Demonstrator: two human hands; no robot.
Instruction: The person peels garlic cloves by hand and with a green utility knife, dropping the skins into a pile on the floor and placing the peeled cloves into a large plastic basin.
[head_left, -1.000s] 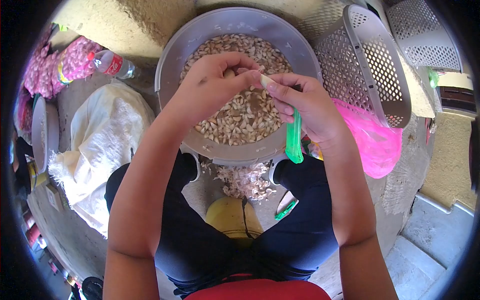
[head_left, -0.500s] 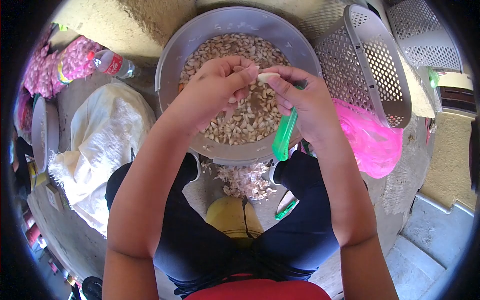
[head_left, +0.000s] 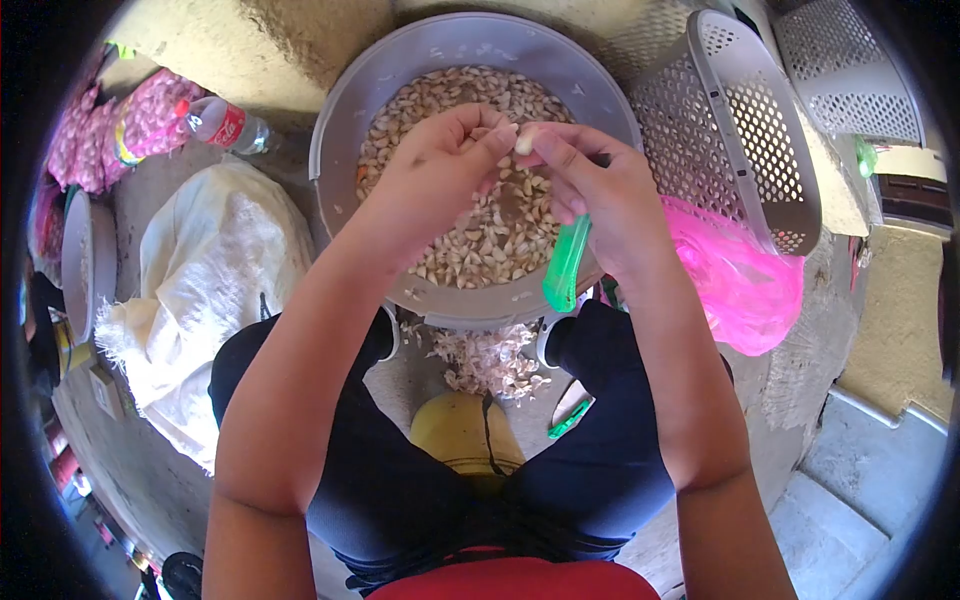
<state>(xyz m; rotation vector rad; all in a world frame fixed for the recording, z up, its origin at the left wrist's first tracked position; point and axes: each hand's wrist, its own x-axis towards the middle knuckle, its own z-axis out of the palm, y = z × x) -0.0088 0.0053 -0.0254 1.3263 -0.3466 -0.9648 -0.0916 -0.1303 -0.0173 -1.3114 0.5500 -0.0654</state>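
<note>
Over a wide grey basin (head_left: 345, 120) full of garlic cloves (head_left: 470, 255), both my hands meet fingertip to fingertip. Between the thumb and forefinger of my right hand (head_left: 590, 175) is a pale, peeled garlic clove (head_left: 524, 145). The same hand's other fingers curl around a green-handled knife (head_left: 567, 265), its handle hanging down past the palm; the blade is mostly hidden. My left hand (head_left: 450, 160) is closed in a pinch right beside the clove. A whitish bit shows at its fingertips, too small to name.
Garlic skins (head_left: 490, 360) lie on the floor between my feet, by a yellow container (head_left: 465, 430). At right stand a perforated grey basket (head_left: 690, 120) and a pink plastic bag (head_left: 745, 290). At left are a white woven sack (head_left: 215, 260), a cola bottle (head_left: 225, 125) and pink net bags (head_left: 150, 115).
The clove has turned in my right fingertips and now points more downward. My left fingers have shifted slightly, and the loose peel hanging below them is no longer visible.
</note>
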